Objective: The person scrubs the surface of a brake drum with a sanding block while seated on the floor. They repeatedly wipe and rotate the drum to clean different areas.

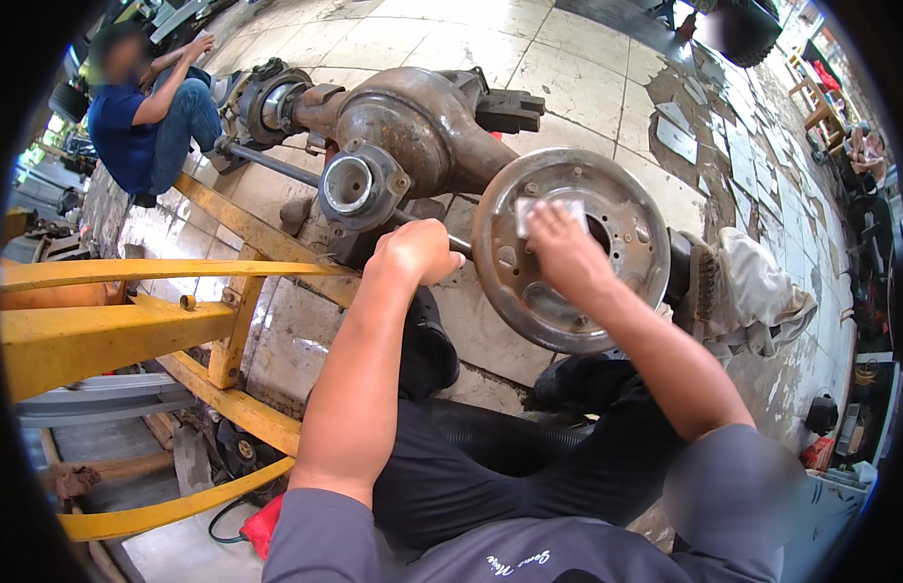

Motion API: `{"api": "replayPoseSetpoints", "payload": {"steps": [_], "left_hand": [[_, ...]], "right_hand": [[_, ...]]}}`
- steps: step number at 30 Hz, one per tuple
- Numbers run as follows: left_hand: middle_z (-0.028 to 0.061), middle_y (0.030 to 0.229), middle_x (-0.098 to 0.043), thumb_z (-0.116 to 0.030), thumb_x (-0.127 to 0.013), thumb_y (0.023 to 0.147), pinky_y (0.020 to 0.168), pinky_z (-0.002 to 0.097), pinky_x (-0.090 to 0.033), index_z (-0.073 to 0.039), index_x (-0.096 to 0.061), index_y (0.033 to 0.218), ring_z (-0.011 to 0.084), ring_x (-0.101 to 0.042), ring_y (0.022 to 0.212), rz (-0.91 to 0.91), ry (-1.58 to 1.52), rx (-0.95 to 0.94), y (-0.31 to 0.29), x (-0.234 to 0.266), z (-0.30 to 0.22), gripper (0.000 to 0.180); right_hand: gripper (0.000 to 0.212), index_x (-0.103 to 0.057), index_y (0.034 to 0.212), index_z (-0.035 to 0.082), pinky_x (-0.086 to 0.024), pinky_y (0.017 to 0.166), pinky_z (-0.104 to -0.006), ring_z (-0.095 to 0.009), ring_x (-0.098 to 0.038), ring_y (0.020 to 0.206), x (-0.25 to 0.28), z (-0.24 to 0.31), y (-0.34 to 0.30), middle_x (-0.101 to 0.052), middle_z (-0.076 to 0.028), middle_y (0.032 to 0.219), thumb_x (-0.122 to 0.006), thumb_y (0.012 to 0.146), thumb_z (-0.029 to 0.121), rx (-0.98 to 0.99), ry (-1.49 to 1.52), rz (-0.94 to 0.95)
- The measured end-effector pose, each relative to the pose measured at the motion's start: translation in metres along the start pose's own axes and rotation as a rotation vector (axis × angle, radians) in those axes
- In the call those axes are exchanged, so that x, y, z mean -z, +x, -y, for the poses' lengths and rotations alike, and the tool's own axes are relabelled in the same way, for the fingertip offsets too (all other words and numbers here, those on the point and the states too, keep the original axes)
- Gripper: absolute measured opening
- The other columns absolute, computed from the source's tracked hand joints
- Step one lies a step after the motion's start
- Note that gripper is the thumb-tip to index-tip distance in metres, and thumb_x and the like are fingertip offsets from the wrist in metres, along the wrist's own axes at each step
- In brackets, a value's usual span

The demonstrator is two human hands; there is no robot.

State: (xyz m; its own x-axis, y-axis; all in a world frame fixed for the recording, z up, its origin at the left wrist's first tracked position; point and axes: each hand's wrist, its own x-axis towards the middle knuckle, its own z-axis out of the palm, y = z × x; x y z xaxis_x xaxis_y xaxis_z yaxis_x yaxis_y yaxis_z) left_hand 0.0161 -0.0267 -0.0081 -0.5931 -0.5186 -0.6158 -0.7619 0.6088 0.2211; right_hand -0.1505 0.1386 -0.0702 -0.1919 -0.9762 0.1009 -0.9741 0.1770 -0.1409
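A round metal brake backing plate (622,209) with holes and bolts is on the near end of a brown axle housing (393,117), in front of me. My right hand (568,255) presses a small whitish square sheet (576,209) against the plate's face, left of its centre opening. Its exact material is unclear. My left hand (413,255) is closed around a thin metal rod (459,245) that runs toward the plate; the fist hides the rod's middle. Just beyond that hand, a round flange (350,183) with a hollow centre juts from the housing.
A yellow metal frame (121,335) stands close on my left. Another person (140,126) crouches at the far left by the axle's other end. A pale cloth (758,291) is draped right of the plate. Broken floor tiles (677,136) lie at the upper right.
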Motion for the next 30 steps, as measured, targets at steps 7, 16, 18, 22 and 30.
{"api": "replayPoseSetpoints", "payload": {"steps": [7,16,18,22,30], "left_hand": [[0.0167,0.119,-0.067,-0.038,-0.066,0.091,0.097,0.0412,-0.05,-0.003,-0.068,0.116,0.0327,-0.063,0.113,0.074,0.036,0.082,-0.006,0.007,-0.01,0.044],[0.0172,0.121,-0.066,-0.039,-0.066,0.09,0.097,0.0418,-0.05,-0.002,-0.068,0.116,0.0332,-0.063,0.113,0.026,0.045,0.047,0.001,0.003,-0.006,0.045],[0.0185,0.12,-0.066,-0.039,-0.066,0.091,0.096,0.0419,-0.05,-0.001,-0.068,0.115,0.0336,-0.063,0.113,0.026,0.036,0.039,-0.003,0.005,-0.006,0.045],[0.0191,0.12,-0.066,-0.039,-0.065,0.091,0.096,0.0425,-0.05,-0.001,-0.068,0.114,0.0341,-0.063,0.113,0.058,0.037,0.069,-0.007,0.007,-0.009,0.044],[0.0259,0.106,-0.067,-0.037,-0.066,0.088,0.091,0.0434,-0.05,0.005,-0.069,0.104,0.0375,-0.065,0.104,-0.035,-0.004,0.008,0.001,0.001,-0.005,0.045]], "right_hand": [[0.043,-0.052,0.134,-0.002,-0.03,0.116,-0.0429,-0.035,-0.038,0.141,0.003,-0.009,-0.001,-0.048,-0.021,0.145,-0.052,0.095,0.015,0.005,0.008,0.045],[0.045,-0.05,0.136,-0.001,-0.03,0.118,-0.0421,-0.037,-0.041,0.138,-0.003,-0.002,-0.009,-0.049,-0.019,0.144,-0.049,0.092,0.008,0.141,-0.113,0.066],[0.045,-0.05,0.136,-0.001,-0.031,0.117,-0.0421,-0.035,-0.041,0.138,0.004,0.008,-0.01,-0.048,-0.019,0.145,-0.049,0.091,0.008,0.202,0.092,0.13],[0.042,-0.053,0.132,-0.002,-0.031,0.117,-0.0417,-0.034,-0.039,0.14,0.009,-0.012,0.0,-0.049,-0.019,0.145,-0.051,0.092,0.009,-0.004,0.088,0.055],[0.04,-0.055,0.132,0.0,-0.03,0.117,-0.043,-0.035,-0.04,0.139,0.015,-0.02,0.0,-0.049,-0.02,0.144,-0.055,0.095,0.015,0.075,0.098,0.056]]}}
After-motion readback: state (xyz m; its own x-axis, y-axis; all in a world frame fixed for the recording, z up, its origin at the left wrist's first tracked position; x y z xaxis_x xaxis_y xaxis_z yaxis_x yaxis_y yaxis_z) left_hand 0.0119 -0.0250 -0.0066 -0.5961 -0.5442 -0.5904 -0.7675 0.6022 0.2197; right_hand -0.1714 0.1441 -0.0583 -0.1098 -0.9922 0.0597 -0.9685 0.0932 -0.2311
